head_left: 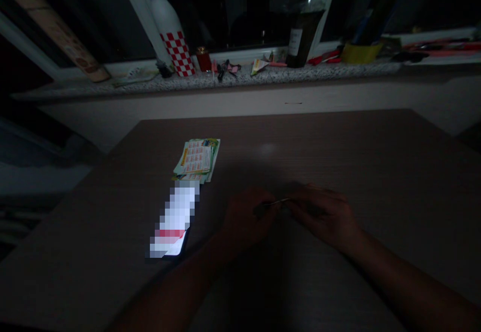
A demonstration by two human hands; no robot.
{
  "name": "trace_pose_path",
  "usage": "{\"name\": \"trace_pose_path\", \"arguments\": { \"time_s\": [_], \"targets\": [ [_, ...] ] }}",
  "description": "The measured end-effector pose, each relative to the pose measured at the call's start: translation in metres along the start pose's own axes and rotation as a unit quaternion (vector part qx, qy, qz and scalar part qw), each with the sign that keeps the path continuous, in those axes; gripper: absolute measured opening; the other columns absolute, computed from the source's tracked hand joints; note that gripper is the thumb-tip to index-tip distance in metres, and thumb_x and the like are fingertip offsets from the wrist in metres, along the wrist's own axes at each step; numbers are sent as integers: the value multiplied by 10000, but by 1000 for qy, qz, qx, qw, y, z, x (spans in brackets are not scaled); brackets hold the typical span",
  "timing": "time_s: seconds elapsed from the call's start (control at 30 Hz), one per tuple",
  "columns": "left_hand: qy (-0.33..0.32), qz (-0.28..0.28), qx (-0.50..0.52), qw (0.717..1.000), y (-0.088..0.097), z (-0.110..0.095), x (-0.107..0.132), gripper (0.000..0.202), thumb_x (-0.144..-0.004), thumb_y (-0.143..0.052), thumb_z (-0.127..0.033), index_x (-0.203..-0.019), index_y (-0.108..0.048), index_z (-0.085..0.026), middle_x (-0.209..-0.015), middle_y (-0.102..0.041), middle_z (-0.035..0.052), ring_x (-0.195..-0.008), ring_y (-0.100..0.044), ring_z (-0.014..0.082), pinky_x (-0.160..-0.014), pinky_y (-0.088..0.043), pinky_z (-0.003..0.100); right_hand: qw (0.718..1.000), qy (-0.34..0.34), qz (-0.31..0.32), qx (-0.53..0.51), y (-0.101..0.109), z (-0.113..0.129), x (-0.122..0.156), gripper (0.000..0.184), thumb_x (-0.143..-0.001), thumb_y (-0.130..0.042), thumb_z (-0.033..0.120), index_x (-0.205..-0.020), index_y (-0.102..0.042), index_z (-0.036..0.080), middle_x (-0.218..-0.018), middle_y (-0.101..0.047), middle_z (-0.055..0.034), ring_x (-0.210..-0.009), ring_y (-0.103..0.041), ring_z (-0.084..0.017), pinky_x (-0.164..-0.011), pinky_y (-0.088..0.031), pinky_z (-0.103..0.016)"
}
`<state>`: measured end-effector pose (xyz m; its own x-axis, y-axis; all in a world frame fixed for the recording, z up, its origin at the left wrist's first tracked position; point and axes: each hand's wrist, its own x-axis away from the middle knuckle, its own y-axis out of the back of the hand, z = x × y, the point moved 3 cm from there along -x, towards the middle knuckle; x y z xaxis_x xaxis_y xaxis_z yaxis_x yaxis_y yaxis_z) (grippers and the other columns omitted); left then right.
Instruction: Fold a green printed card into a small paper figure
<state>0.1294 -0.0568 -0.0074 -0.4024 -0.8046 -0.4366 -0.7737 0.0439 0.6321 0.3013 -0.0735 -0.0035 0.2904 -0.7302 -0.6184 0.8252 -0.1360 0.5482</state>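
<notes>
My left hand (246, 219) and right hand (323, 214) meet over the brown wooden table (356, 151), each pinching an end of a thin pale strip (277, 202), likely for steadiness.

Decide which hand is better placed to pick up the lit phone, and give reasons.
Probably the left hand: the phone lies just left of it, while the right hand sits farther off; both pinch a thin piece.

Dim room: left hand (246, 216) and right hand (323, 214) meet over table (356, 161), pinching a thin strip (276, 202) between them. Lit phone (173, 221) and leaflets (197, 159) lie to their left.
</notes>
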Motion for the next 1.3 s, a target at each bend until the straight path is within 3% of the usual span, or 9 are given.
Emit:
{"name": "trace_pose_path", "arguments": {
  "time_s": [0.17, 0.33, 0.67, 1.13, 1.3],
  "targets": [
    [-79, -45, -47, 995, 1, -5, 2, 118, -811, -587, -254, -908, -594, -188, -842, -666, 42, -801, -614, 168, -735, -503, 319, 999, 33, 9, 8, -1, 4, -1, 124, -822, -599, 152, -928, -663, 168, -615, -623, -6, -556, -571, -133, -553, -450, -276],
    [-132, -68, -71, 986, 3, -10, 1, 24, -809, -572, -205, -820, -578, -184, -793, -658, 37, -753, -602, 156, -699, -501, 308, 996, 66, 42, 43, -3, 9, -2, 119, -835, -573, 145, -933, -638, 164, -660, -642, -18, -584, -572, -138, -585, -441, -287],
    [-129, -49, -68, 988, 2, -14, 0, 13, -814, -553, -184, -809, -562, -177, -798, -637, 39, -774, -588, 157, -722, -484, 302, 988, 128, 30, 80, -4, 12, 1, 114, -802, -576, 92, -887, -618, 155, -638, -626, -12, -564, -543, -134, -584, -414, -290],
    [-156, -19, -67, 985, 6, -14, -3, 21, -783, -561, -195, -794, -566, -177, -793, -632, 34, -778, -575, 159, -731, -464, 309, 989, 103, 60, 82, -1, 13, -2, 103, -790, -595, 127, -881, -606, 175, -693, -664, -7, -617, -587, -143, -635, -430, -306],
    [-167, -14, -68, 983, 6, -18, -4, 44, -751, -568, -182, -794, -563, -176, -805, -634, 40, -776, -572, 169, -726, -463, 315, 987, 131, 60, 76, -1, 15, -1, 130, -783, -600, 108, -892, -593, 178, -738, -674, -20, -648, -611, -149, -651, -450, -314]
  ]
}}
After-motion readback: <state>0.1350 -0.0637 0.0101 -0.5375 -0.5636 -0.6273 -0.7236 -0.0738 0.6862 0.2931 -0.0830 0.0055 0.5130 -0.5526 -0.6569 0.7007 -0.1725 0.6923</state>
